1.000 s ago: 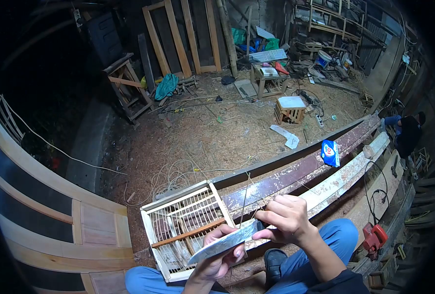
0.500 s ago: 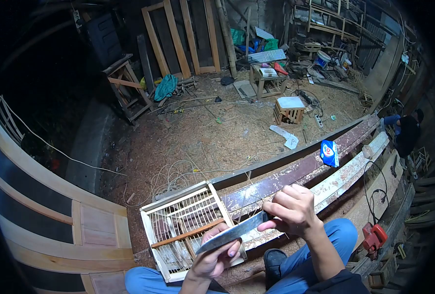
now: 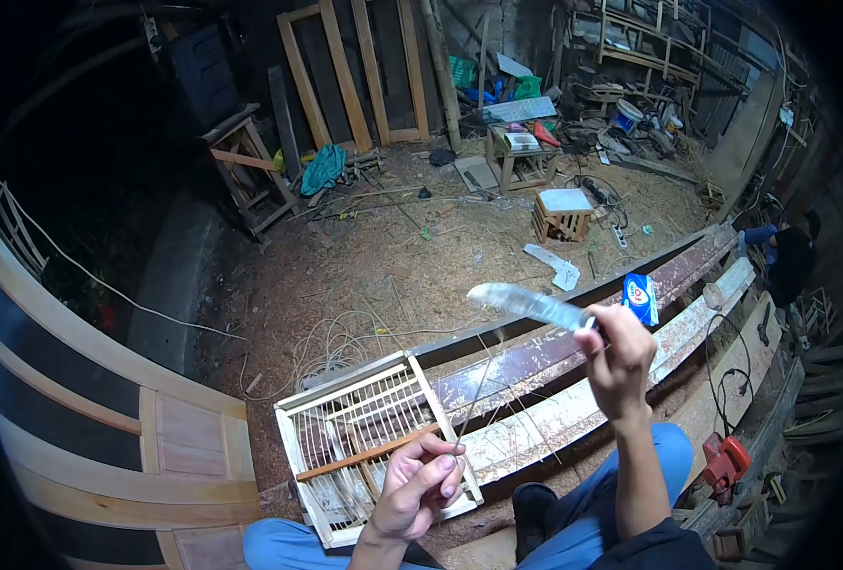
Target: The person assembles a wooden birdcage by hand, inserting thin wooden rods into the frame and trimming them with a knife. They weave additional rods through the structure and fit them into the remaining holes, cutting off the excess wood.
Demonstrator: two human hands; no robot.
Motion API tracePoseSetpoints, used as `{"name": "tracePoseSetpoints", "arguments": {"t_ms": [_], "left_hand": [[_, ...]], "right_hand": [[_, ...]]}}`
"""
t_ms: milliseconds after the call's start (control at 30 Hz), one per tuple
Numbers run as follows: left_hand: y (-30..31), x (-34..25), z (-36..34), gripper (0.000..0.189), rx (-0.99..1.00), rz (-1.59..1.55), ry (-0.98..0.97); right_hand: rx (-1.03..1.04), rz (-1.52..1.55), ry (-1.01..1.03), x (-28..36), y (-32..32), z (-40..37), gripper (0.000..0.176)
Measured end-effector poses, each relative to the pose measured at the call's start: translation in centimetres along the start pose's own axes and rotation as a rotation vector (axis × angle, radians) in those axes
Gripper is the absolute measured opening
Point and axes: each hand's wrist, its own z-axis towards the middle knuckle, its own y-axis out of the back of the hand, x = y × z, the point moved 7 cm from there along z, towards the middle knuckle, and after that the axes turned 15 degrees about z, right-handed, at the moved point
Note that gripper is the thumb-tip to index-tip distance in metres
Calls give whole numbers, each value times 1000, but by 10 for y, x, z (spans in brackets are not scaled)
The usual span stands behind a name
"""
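My right hand [image 3: 619, 363] is raised and grips the handle of a broad steel knife [image 3: 528, 304], whose blade points left over the sawdust floor. My left hand [image 3: 414, 486] sits low and pinches a thin bamboo stick [image 3: 477, 391] that rises up and to the right from its fingers. Just behind the left hand lies a small wooden cage frame [image 3: 364, 432] with thin bars, resting on long planks [image 3: 574, 356]. My knees in blue trousers [image 3: 673, 456] show at the bottom.
A blue-and-white packet [image 3: 639, 297] lies on the planks. A red power tool [image 3: 726, 461] with a black cord sits at right. Panelled doors [image 3: 89, 399] lean at left. Stools [image 3: 562, 213], frames and clutter fill the far floor. Another person [image 3: 790, 256] crouches at far right.
My right hand has swept the knife up and to the right, away from the left hand. The left hand has stayed low, now holding only the thin stick.
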Motion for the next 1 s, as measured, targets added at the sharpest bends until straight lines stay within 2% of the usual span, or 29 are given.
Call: {"name": "tracePoseSetpoints", "arguments": {"t_ms": [33,267,500,600,633,733,900,1000], "left_hand": [[1,1,0,14,-28,4,13],[10,-4,5,17,-140,28,-12],[6,-2,7,21,-147,14,-56],[7,4,5,24,-133,38,-46],[9,8,4,28,-139,34,12],[5,9,4,31,-117,-22,-8],[6,12,2,36,-164,4,19],[4,10,2,32,-143,77,1]], "right_hand": [[-46,-23,1,-4,4,1,34],[104,-18,16,17,-17,-9,35],[270,97,76,46,-47,-27,36],[351,108,122,55,-59,-38,37],[375,126,121,59,-63,-41,38],[434,165,141,65,-71,-49,41],[478,201,168,70,-74,-53,42],[474,206,187,67,-73,-52,42]]}}
